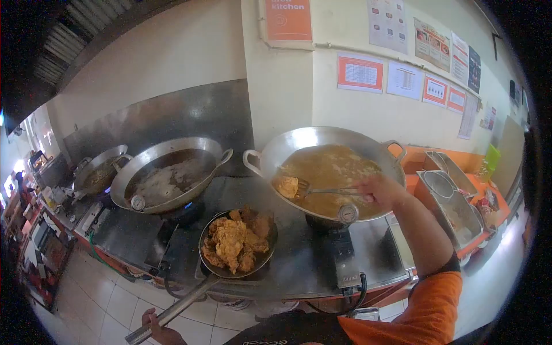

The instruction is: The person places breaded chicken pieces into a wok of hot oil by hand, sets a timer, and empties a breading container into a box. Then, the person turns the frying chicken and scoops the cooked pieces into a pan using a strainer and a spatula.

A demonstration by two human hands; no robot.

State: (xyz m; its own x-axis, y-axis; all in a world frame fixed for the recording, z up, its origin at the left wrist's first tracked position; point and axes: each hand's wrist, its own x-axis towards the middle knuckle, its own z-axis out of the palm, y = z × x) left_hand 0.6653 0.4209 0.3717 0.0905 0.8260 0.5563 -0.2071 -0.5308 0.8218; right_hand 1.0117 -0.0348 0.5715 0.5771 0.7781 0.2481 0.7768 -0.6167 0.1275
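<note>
My left hand (161, 332), at the lower left, is closed round the thick metal handle (183, 302) of a round strainer. Golden-brown fried chicken (231, 240) is heaped in the strainer, hiding most of its bottom. On the right, my right hand (376, 190) grips a metal spatula (330, 190) over a large wok (345, 137) of oil. The spatula's slotted head is beside a battered piece of chicken (286, 186) at the wok's left side, partly in the oil. More pale bits float in the oil.
A second wok (215, 178) of dark, foamy oil stands left, with a smaller wok (103, 156) beyond. Dial thermometers (348, 213) clip to the rims. A steel counter (299, 253) carries burner controls (347, 267). Metal trays (451, 210) and a sieve (439, 184) stand right.
</note>
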